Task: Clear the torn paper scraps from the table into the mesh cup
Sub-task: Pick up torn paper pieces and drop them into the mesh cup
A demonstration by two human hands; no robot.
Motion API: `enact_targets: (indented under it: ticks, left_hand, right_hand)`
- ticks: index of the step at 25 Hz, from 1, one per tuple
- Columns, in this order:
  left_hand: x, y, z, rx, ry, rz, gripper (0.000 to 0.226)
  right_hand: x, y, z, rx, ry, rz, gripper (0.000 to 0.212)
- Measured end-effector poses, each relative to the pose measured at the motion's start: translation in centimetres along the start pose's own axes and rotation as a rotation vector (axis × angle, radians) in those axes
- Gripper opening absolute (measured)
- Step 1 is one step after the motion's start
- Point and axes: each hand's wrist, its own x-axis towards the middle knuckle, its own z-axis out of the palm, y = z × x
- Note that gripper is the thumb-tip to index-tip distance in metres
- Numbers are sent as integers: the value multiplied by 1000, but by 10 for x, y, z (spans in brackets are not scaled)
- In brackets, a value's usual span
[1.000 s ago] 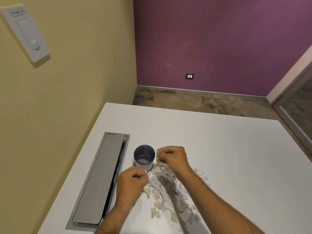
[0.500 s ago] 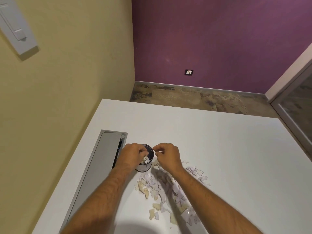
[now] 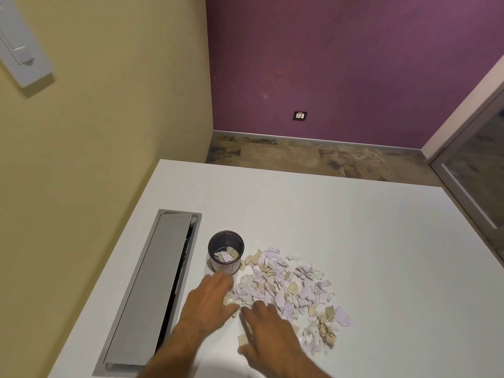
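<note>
A dark mesh cup (image 3: 225, 252) stands upright on the white table (image 3: 368, 241), with a few white and beige scraps in its bottom. A spread of torn lilac, white and beige paper scraps (image 3: 289, 290) lies just right of and in front of the cup. My left hand (image 3: 210, 301) rests palm down at the pile's left edge, just in front of the cup, fingers apart. My right hand (image 3: 268, 331) lies flat over the pile's near edge, fingers spread, covering some scraps. Neither hand visibly holds anything.
A long grey cable-tray lid (image 3: 152, 290) is set into the table left of the cup, its slot slightly open. The yellow wall runs along the table's left edge. Beyond the far edge are the floor and a purple wall; a glass door frame stands at right.
Both hands have pulled back from over the cup toward me and now lie flat at the pile's near edge. Scraps now show inside the cup. The camera tilted slightly.
</note>
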Motion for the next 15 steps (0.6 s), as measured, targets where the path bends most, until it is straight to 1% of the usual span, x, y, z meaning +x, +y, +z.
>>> enact_targets:
  ticks: [1, 2, 4, 5, 6, 7, 9, 12, 15]
  left_hand:
    - [-5, 0, 10, 15, -55, -74, 48]
    - [-9, 2, 18, 26, -90, -124, 54]
    - [-13, 7, 27, -18, -78, -180, 51]
    - [-15, 10, 31, -80, -41, -198, 45]
    - [-18, 11, 34, -147, 0, -218, 40]
    - [-20, 12, 38, -204, 37, -239, 35]
    - [-25, 11, 42, -271, 76, -285, 28]
    - [-32, 10, 42, -329, 81, -328, 28]
    - [-40, 8, 37, -385, 84, -370, 26]
  right_hand:
    - [3, -2, 4, -25, -32, 19, 68]
    - [6, -4, 5, -28, -39, 39, 66]
    - [11, -6, 8, -29, -2, 50, 42]
    - [11, -6, 10, -37, 24, 45, 30]
    - [12, -5, 12, -40, 43, 42, 23]
    - [12, -3, 15, -38, 58, 31, 22]
    - [12, 0, 21, -14, 82, 10, 27]
    - [9, 3, 17, 106, 132, 28, 34]
    - [0, 6, -4, 303, 176, 79, 25]
